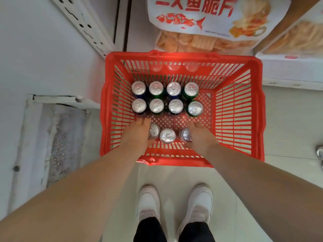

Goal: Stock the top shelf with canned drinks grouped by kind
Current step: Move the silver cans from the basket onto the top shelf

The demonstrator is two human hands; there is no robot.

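Observation:
A red plastic basket point(237, 109) stands on the floor below me. Upright cans fill its far half in two rows, some blue point(138, 106) and some green point(195, 108). Three more cans stand in the near row. My left hand point(138, 135) reaches down beside the near left can point(154, 131), fingers pointing forward along it. My right hand point(201, 137) lies against the near right can point(186, 134). The middle near can point(167, 136) stands free between the hands. How far the fingers curl round the cans is hidden by the backs of the hands.
Large snack bags point(206, 20) hang or lie on a shelf beyond the basket. A white shelf edge point(290, 74) juts in at the right. A white wall and perforated shelf upright point(82, 25) run along the left. My white shoes point(174, 206) stand behind the basket.

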